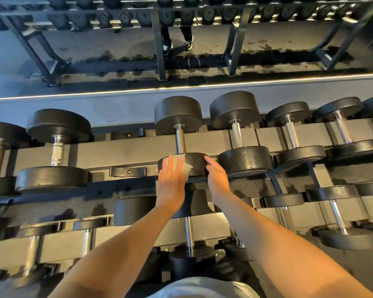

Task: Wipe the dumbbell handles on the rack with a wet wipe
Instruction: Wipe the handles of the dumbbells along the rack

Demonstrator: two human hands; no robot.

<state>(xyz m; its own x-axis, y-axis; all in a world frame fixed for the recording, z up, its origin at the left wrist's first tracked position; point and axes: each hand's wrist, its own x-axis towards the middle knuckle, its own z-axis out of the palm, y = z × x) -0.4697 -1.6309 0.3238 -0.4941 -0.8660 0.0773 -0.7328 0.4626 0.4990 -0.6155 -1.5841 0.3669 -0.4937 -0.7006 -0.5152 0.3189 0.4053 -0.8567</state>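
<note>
**Head view: both hands on the near head of one top-tier dumbbell**

Head camera looks down on a tiered dumbbell rack [121,151] set against a mirrored wall [95,61].

1. Dumbbell position. The dumbbell [178,112] lies across the top tier near the middle of the frame, far head towards the mirror and near head towards the person. Its handle [180,139] is bare metal, exposed between the two heads, and untouched by either hand.

2. Left hand. The left hand [170,179] lies flat on the left part of the near head, fingers straight and together, pressing the wet wipe [184,163] onto the black surface. The wipe shows white beneath and just beyond the fingertips.

3. Right hand. The right hand [216,176] rests on the right edge of the same head, fingers extended against its rim. It holds nothing.

4. Surroundings. A neighbouring dumbbell [235,108] sits just beside it to the right. Further dumbbells occupy the lower tier [188,231] beneath the forearms.
</note>
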